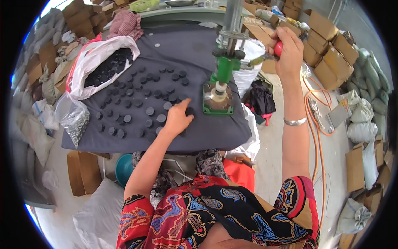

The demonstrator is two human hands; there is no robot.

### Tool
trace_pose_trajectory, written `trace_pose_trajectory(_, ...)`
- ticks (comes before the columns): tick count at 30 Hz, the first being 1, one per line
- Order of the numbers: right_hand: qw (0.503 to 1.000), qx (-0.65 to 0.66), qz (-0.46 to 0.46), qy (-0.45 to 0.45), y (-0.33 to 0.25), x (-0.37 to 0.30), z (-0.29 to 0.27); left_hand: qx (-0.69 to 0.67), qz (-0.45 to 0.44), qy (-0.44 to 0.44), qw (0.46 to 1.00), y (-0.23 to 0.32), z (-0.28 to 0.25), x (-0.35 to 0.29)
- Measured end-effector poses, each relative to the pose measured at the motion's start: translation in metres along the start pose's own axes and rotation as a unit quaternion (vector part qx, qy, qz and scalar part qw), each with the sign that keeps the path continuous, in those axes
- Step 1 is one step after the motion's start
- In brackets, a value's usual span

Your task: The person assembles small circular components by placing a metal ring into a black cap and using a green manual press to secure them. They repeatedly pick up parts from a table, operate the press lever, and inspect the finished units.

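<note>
A green hand press [224, 70] stands at the right end of the dark cloth-covered table. My right hand [288, 50] is raised beside it, closed round the red ball knob [278, 48] of its lever. A small whitish piece [220, 86] sits under the press's ram, on the metal base plate. Low over the cloth, left of the press, is my left hand [178, 119], with index finger and thumb apart and nothing visible between them. A black round cap [190, 111] lies by its fingertips. Several similar black caps [150, 111] are spread over the cloth to the left.
A white bag [74, 89] of black pieces lies open at the table's left, beside a clear bag [76, 124] of small metal parts. Checked cloth [125, 25] sits at the back. Cardboard boxes [323, 25] and sacks surround the table. An orange hose [317, 145] runs along the floor at right.
</note>
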State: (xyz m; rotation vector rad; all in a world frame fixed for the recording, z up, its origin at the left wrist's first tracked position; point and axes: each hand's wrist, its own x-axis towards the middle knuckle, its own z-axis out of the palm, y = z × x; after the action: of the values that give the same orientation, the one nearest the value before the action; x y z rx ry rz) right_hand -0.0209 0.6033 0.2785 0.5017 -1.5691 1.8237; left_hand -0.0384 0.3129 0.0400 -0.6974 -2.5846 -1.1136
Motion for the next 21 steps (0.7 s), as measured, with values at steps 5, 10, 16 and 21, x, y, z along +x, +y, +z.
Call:
trace_pose_trajectory(5,0.999,-0.019,0.028,0.023,0.005,0.011,0.000,-0.068,-0.041,-0.001,0.997,0.035,-0.002,0.031)
trace_pose_trajectory(10,0.995,-0.020,0.052,0.085,0.004,0.027,0.006,-0.067,-0.029,-0.018,0.997,0.051,0.019,0.060)
trace_pose_trajectory(16,0.993,-0.059,0.078,0.060,0.001,0.033,0.007,0.026,0.015,-0.015,0.999,0.053,0.040,0.076)
trace_pose_trajectory(21,0.993,-0.034,0.070,0.085,-0.001,0.031,0.015,0.007,0.005,0.013,1.000,0.053,0.054,0.082)
